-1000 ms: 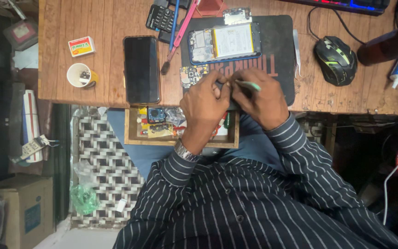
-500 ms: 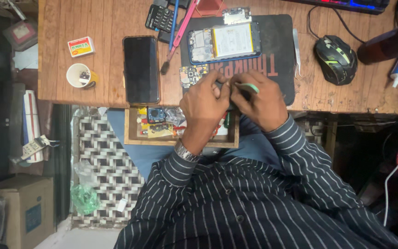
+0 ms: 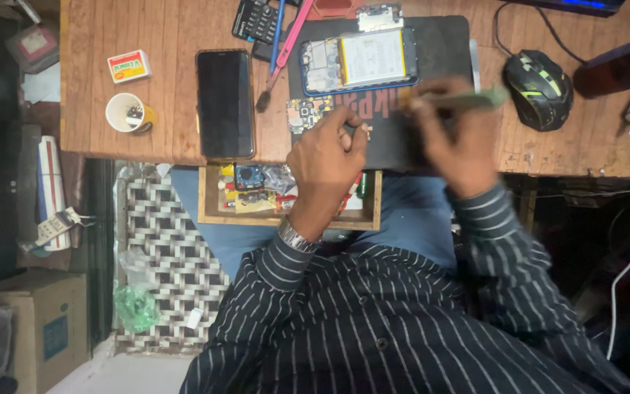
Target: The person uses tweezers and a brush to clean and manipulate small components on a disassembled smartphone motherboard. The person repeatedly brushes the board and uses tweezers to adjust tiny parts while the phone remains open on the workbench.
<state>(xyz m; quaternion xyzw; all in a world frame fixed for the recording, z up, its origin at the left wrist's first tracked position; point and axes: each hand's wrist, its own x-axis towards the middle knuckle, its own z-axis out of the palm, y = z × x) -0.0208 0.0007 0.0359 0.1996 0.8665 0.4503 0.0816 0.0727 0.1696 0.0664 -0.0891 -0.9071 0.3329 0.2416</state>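
On the wooden worktop [image 3: 169,29], far left at approx. 9 o'clock, stands a white cup [image 3: 127,114], and a small matchbox [image 3: 128,66] lies at 11 o'clock from it. To the right lies a dark phone [image 3: 224,102], screen up. Next, a black mat [image 3: 439,51] carries an opened phone [image 3: 359,62] w/ battery showing. The left hand [image 3: 326,157] is at the mat's 7 o'clock edge, fingers pinched on a tiny part [image 3: 364,131]. The right hand [image 3: 450,138], blurred, is closed around a green-tipped tool [image 3: 483,97]. At 3 o'clock sits a black mouse [image 3: 537,89]. An open drawer [image 3: 213,197] w/ small parts is below the left hand.
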